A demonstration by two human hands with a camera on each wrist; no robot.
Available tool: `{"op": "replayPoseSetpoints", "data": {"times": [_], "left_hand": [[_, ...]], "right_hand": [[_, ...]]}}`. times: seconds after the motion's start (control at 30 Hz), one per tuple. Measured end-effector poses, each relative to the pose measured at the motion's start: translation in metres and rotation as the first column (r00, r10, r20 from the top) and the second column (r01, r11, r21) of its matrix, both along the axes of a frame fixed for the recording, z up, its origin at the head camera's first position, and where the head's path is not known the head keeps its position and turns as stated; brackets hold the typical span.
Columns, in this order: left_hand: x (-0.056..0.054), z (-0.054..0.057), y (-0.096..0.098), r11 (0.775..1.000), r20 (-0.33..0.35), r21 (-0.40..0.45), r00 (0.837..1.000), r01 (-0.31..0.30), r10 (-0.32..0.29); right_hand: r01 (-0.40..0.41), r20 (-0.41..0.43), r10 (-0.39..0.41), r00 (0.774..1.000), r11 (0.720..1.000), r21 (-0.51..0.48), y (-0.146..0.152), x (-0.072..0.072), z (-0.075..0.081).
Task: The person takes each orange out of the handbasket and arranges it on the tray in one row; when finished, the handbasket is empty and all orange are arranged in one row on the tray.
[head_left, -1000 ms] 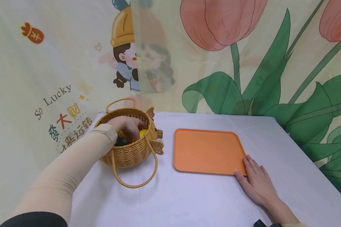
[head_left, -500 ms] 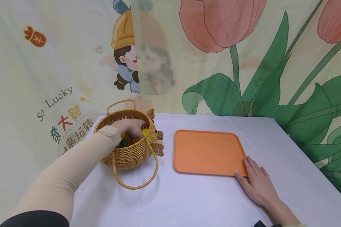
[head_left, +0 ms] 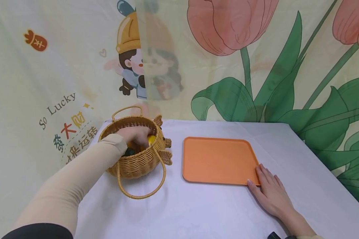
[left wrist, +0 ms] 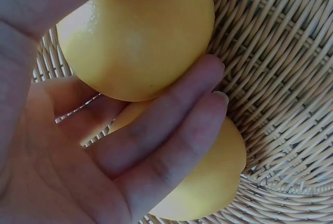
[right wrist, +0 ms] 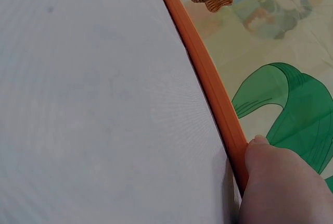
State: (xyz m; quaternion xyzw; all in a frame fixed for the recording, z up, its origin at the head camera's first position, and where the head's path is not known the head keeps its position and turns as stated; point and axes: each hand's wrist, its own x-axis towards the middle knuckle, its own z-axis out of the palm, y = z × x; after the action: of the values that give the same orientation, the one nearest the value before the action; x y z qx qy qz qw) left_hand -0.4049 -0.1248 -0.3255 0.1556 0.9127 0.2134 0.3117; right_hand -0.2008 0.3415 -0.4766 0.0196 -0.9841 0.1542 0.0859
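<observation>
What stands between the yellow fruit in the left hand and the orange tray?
The wicker basket: its tray-side wall and trim, as the yellow fruit sits inside. Beyond, only white tablecloth shows before the orange tray.

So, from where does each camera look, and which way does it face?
Head: on the head, facing forward and down at the wicker basket and orange tray; left hand and right hand show.
Left wrist: on that wrist, facing into the basket at two yellow fruits; fingers and palm show.
Right wrist: on that wrist, facing along the tray's edge; thumb shows.
Head and right wrist views share the basket and tray.
</observation>
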Motion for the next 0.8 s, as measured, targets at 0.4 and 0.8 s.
{"op": "replayPoseSetpoints", "data": {"times": [0.4,0.8], "left_hand": [[0.001,0.006,-0.002,0.999,-0.043,-0.039,0.999,0.029,-0.031],[-0.001,0.028,-0.012,0.998,-0.188,0.02,0.981,0.062,-0.058]], "right_hand": [[0.001,-0.002,-0.001,1.0,1.0,0.0,0.001,-0.001,-0.002],[0.006,0.004,-0.006,1.0,1.0,-0.001,0.002,0.0,-0.004]]}}
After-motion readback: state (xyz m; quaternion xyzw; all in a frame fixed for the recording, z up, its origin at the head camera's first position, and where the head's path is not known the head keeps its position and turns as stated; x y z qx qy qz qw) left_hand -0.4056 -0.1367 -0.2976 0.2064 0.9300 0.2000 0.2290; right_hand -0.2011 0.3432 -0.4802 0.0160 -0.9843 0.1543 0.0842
